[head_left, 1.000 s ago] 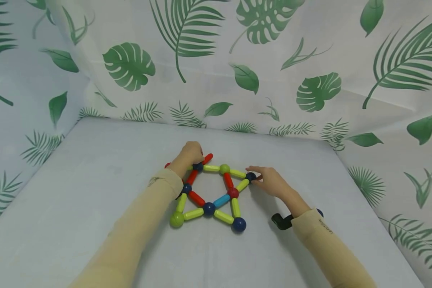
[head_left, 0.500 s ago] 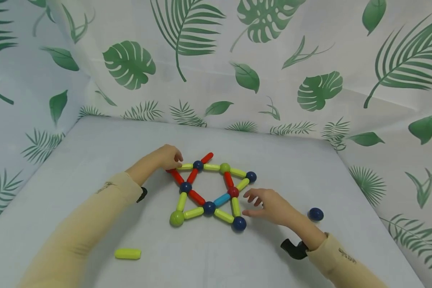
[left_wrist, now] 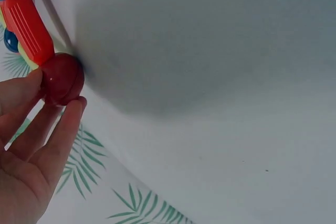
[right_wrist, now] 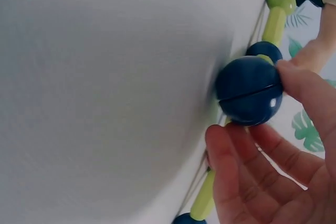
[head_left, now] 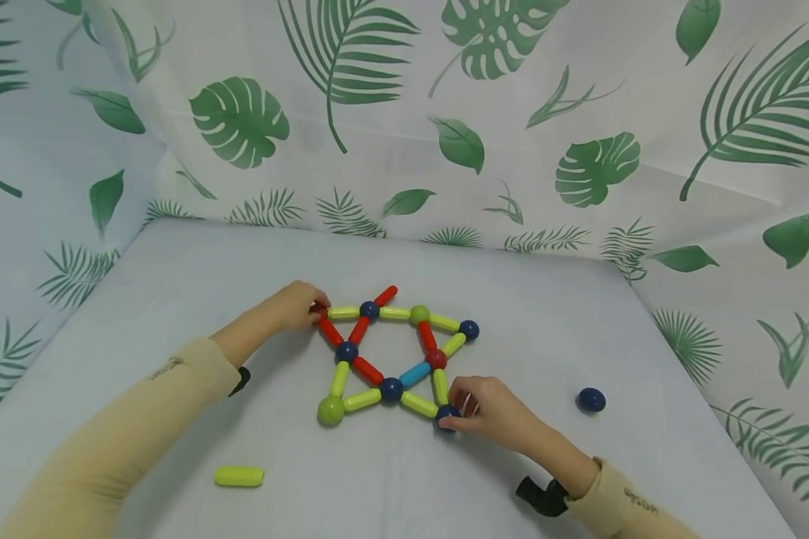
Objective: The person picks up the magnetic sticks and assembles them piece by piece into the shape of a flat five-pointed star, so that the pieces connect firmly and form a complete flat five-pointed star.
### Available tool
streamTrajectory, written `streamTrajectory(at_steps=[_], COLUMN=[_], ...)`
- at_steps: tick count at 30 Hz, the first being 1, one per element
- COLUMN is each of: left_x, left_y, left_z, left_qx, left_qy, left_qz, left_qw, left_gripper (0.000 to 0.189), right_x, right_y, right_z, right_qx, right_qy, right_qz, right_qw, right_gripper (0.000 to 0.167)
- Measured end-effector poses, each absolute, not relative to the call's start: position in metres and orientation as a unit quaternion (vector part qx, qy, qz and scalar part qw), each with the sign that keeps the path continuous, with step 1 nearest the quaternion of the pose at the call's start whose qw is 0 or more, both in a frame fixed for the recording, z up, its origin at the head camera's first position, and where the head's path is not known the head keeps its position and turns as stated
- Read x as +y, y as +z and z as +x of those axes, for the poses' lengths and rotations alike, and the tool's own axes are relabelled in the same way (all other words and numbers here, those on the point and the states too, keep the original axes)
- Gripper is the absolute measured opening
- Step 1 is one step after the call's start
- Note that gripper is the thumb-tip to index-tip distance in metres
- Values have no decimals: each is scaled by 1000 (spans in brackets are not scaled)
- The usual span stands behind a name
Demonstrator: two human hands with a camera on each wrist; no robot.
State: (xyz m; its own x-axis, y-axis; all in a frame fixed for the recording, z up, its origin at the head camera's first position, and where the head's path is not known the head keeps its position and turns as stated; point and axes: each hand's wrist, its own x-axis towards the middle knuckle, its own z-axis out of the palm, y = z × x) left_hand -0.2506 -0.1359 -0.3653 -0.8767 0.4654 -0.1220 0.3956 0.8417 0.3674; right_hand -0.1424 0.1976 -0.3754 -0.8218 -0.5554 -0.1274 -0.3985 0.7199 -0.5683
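A flat star-like construction-toy frame of coloured rods and balls lies mid-table. My left hand point(head_left: 290, 305) pinches the red ball point(left_wrist: 63, 78) at its far left corner, where a red rod point(left_wrist: 29, 27) and a yellow-green rod point(head_left: 343, 312) meet. At the near right corner, my right hand point(head_left: 492, 410) holds a dark blue ball point(right_wrist: 247, 87) between thumb and fingers. Two yellow-green rods run to that ball. A lime-green ball point(head_left: 330, 410) forms the near left corner. From the far blue ball point(head_left: 369, 311), one red rod point(head_left: 386, 296) sticks out with a free end.
A loose yellow-green rod point(head_left: 239, 476) lies at the near left. One loose dark blue ball point(head_left: 591, 400) sits to the right of the frame. Behind the white table point(head_left: 404, 486) hangs a leaf-print cloth point(head_left: 391, 165).
My left hand has moved left from the far blue ball to the red corner ball. My right hand has left the right-hand blue ball and come nearer, onto the near right one.
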Motion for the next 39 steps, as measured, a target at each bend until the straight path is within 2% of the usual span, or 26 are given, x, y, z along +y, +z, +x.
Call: streamTrajectory(at_steps=[11,18,28,39], left_x=[-148,-145,-127,-113], left_y=[-368,-370,-363,-359], left_z=[-221,-188,-145,-126], left_qx=[943,939,929,923], left_qy=[187,179,204,218], left_qz=[250,272,268,265], left_qw=[112,112,156,175], left_gripper=[22,20,12,14], right_x=[214,222,221,214], right_y=[-365,-363,-370,-367], right_z=[-157,-172,-204,-224], right_qx=[930,951,963,961], right_qy=[-260,-220,-195,-199], right_qz=[-215,-186,-172,-176], right_qw=[144,114,71,83], right_gripper=[21,24,29,29])
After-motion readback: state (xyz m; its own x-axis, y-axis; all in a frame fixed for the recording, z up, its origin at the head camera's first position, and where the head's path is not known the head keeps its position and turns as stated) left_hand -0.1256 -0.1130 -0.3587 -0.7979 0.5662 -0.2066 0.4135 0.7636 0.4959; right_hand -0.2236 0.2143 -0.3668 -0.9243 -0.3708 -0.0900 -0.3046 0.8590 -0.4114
